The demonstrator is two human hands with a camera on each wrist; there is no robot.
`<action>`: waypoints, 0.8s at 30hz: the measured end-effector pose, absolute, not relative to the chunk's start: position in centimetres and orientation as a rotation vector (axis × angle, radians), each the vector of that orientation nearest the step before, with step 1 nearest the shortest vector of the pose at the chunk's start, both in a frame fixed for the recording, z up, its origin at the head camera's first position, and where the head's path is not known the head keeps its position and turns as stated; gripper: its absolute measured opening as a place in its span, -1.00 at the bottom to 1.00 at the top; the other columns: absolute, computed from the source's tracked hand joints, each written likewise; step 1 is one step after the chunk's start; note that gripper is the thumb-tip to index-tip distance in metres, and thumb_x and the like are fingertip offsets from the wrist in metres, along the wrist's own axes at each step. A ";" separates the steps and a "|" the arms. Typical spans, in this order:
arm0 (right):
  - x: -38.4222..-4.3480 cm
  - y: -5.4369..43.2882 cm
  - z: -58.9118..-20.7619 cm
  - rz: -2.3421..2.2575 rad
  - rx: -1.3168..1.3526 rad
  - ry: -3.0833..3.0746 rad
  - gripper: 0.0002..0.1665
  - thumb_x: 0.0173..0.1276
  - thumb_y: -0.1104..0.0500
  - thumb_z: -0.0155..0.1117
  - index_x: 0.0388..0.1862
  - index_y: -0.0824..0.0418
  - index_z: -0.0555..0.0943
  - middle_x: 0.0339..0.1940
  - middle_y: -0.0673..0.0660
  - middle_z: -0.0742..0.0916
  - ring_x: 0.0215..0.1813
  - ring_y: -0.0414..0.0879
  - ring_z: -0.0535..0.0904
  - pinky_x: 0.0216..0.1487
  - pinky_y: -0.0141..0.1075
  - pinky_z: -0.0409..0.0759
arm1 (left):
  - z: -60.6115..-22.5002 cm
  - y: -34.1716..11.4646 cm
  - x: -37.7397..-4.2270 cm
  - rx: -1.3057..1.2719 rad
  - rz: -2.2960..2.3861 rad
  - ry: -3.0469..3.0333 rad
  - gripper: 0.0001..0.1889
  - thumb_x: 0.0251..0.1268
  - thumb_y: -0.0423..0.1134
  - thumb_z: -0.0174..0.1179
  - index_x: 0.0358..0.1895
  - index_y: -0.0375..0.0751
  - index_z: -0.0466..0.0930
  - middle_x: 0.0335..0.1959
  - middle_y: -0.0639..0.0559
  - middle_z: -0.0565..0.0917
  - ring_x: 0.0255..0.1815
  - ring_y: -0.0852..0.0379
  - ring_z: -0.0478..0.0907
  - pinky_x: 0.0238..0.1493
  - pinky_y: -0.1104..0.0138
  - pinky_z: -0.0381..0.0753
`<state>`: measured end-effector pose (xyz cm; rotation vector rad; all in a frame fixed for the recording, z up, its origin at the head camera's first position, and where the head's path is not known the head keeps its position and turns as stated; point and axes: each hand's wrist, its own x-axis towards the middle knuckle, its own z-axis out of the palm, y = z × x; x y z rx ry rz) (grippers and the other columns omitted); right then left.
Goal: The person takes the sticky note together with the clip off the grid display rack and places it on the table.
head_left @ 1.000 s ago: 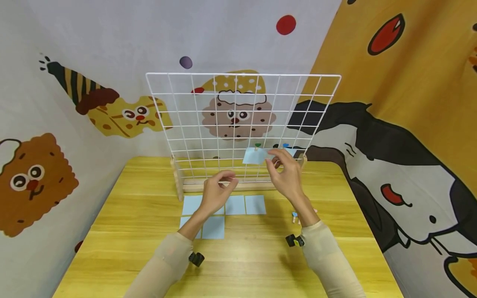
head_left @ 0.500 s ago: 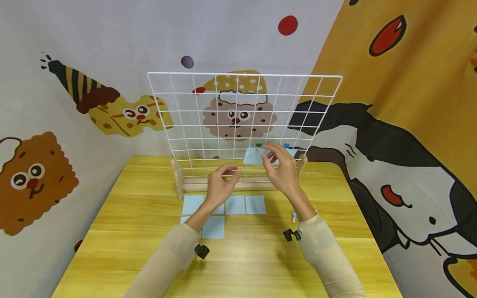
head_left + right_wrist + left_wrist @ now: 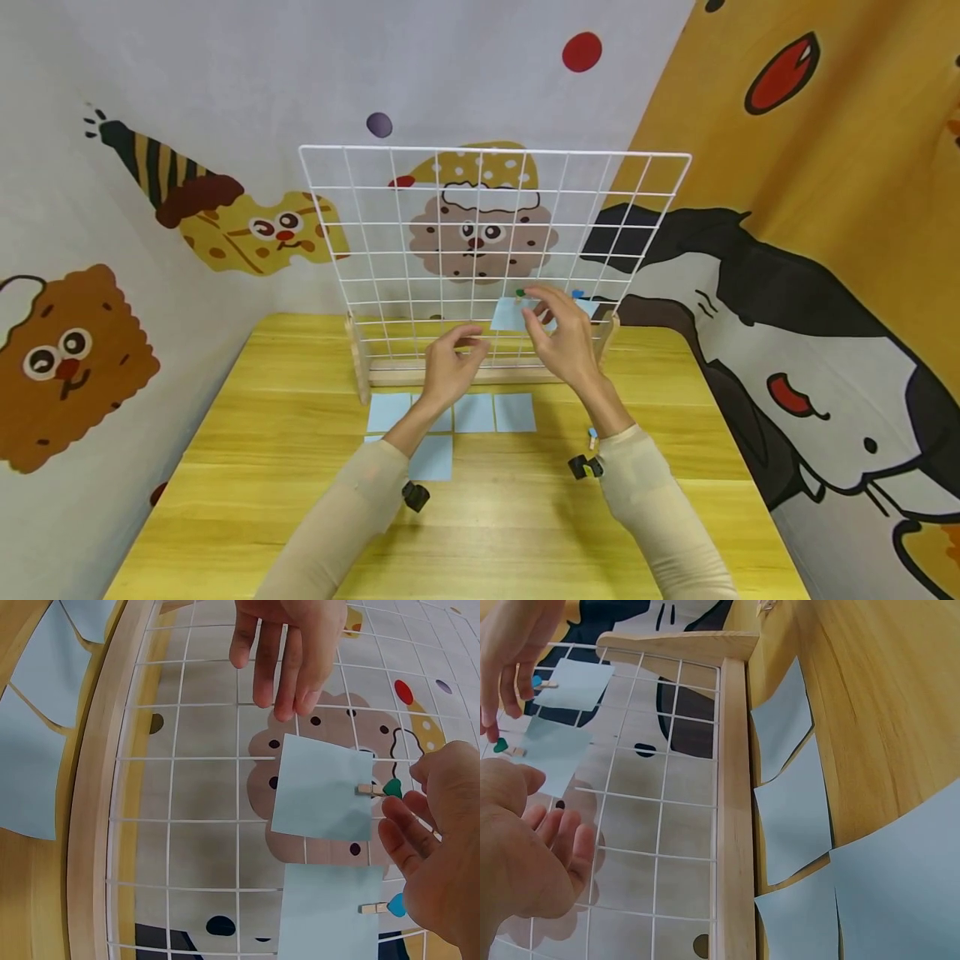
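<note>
On a white wire grid (image 3: 495, 152) hang two pale blue paper squares. A wooden clothespin with a green heart (image 3: 392, 787) clips one square (image 3: 321, 791); a blue-heart clothespin (image 3: 396, 904) clips the other square (image 3: 328, 915). My right hand (image 3: 566, 340) is beside the green heart, thumb and fingers loosely bent around its end with a gap between them; whether a fingertip touches it I cannot tell. My left hand (image 3: 450, 371) hovers before the grid, left of the hung squares. Its fingers are loosely bent and hold nothing.
Several pale blue paper squares (image 3: 515, 412) lie in rows on the wooden table (image 3: 510, 533), partly hidden under my left forearm. A small blue-topped clothespin (image 3: 592, 437) lies near my right wrist. The grid stands in a wooden base (image 3: 397, 377). Printed cloth surrounds the table.
My left hand has moved to the right and slightly up, towards the hung squares. My right hand has shifted slightly left and up, towards the green-heart clothespin.
</note>
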<state>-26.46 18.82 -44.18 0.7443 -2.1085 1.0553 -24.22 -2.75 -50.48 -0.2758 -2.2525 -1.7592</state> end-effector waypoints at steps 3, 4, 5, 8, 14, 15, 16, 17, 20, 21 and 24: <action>-26.7 18.7 -44.3 1.058 0.752 -2.110 -0.60 0.47 0.43 0.50 0.26 0.44 0.76 0.24 0.34 0.86 -0.23 0.12 0.79 -0.20 0.01 0.82 | -50.5 -2.7 -24.3 -0.276 -1.747 -2.272 -0.66 0.52 -0.28 0.47 0.25 -0.31 0.80 0.23 -0.21 0.88 0.10 -0.18 0.91 -0.06 0.26 0.93; -26.8 18.7 -44.3 1.059 0.753 -2.115 -0.59 0.47 0.43 0.49 0.27 0.44 0.76 0.26 0.33 0.86 -0.23 0.11 0.79 -0.20 0.00 0.82 | -50.5 -2.7 -24.4 -0.274 -1.741 -2.279 -0.65 0.51 -0.27 0.47 0.26 -0.29 0.81 0.24 -0.20 0.88 0.11 -0.17 0.91 -0.03 0.20 0.94; -26.9 18.7 -44.4 1.053 0.753 -2.121 -0.59 0.47 0.43 0.49 0.27 0.43 0.76 0.27 0.33 0.86 -0.23 0.11 0.79 -0.20 0.00 0.82 | -50.5 -2.7 -24.4 -0.274 -1.733 -2.289 -0.65 0.52 -0.26 0.46 0.27 -0.27 0.80 0.25 -0.18 0.88 0.12 -0.15 0.91 -0.01 0.17 0.94; -27.0 18.6 -44.5 1.036 0.754 -2.140 -0.57 0.47 0.42 0.49 0.29 0.43 0.75 0.30 0.33 0.85 -0.22 0.11 0.79 -0.20 -0.01 0.81 | -50.6 -2.6 -24.7 -0.283 -1.710 -2.306 -0.63 0.52 -0.25 0.46 0.30 -0.24 0.79 0.29 -0.15 0.87 0.13 -0.13 0.91 0.03 0.16 0.94; -27.2 18.4 -44.4 0.983 0.768 -2.169 -0.55 0.49 0.41 0.48 0.32 0.44 0.73 0.32 0.36 0.84 -0.21 0.16 0.81 -0.23 0.02 0.81 | -50.4 -2.2 -25.2 -0.312 -1.703 -2.307 -0.63 0.53 -0.28 0.47 0.30 -0.28 0.78 0.28 -0.19 0.86 0.13 -0.16 0.91 0.03 0.15 0.95; -27.3 18.4 -44.4 0.975 0.770 -2.168 -0.55 0.49 0.41 0.48 0.32 0.44 0.73 0.32 0.37 0.84 -0.21 0.16 0.81 -0.24 0.03 0.81 | -50.3 -2.1 -25.2 -0.312 -1.715 -2.304 -0.63 0.53 -0.29 0.47 0.30 -0.28 0.78 0.28 -0.20 0.86 0.13 -0.17 0.91 0.04 0.15 0.95; -27.3 18.4 -44.4 0.967 0.772 -2.168 -0.55 0.49 0.40 0.48 0.33 0.44 0.73 0.32 0.38 0.83 -0.22 0.17 0.82 -0.25 0.04 0.81 | -50.3 -2.0 -25.3 -0.312 -1.728 -2.303 -0.63 0.53 -0.29 0.48 0.30 -0.28 0.78 0.27 -0.20 0.86 0.13 -0.18 0.91 0.04 0.15 0.95; -27.3 18.3 -44.4 0.960 0.773 -2.169 -0.55 0.49 0.40 0.49 0.33 0.44 0.73 0.32 0.39 0.83 -0.22 0.18 0.82 -0.25 0.05 0.81 | -50.2 -2.0 -25.3 -0.309 -1.741 -2.303 -0.63 0.52 -0.29 0.48 0.30 -0.28 0.78 0.27 -0.20 0.87 0.14 -0.19 0.91 0.04 0.15 0.95; -27.3 18.2 -44.4 0.942 0.763 -2.173 -0.54 0.49 0.40 0.49 0.34 0.43 0.73 0.32 0.39 0.83 -0.23 0.18 0.81 -0.26 0.05 0.81 | -50.1 -1.7 -25.4 -0.297 -1.779 -2.297 -0.63 0.51 -0.30 0.48 0.30 -0.28 0.78 0.26 -0.21 0.87 0.14 -0.21 0.91 0.05 0.13 0.95; -27.3 18.2 -44.4 0.935 0.761 -2.176 -0.53 0.49 0.40 0.49 0.35 0.43 0.73 0.32 0.39 0.83 -0.23 0.18 0.81 -0.27 0.05 0.81 | -50.1 -1.7 -25.5 -0.294 -1.785 -2.297 -0.63 0.51 -0.30 0.48 0.29 -0.28 0.78 0.25 -0.22 0.87 0.14 -0.21 0.91 0.06 0.13 0.94; -27.4 18.1 -44.4 0.917 0.753 -2.186 -0.52 0.48 0.40 0.50 0.35 0.42 0.73 0.32 0.39 0.83 -0.23 0.18 0.82 -0.26 0.01 0.80 | -50.1 -1.5 -25.6 -0.291 -1.797 -2.290 -0.66 0.50 -0.32 0.48 0.26 -0.30 0.79 0.22 -0.24 0.88 0.12 -0.22 0.91 0.04 0.13 0.95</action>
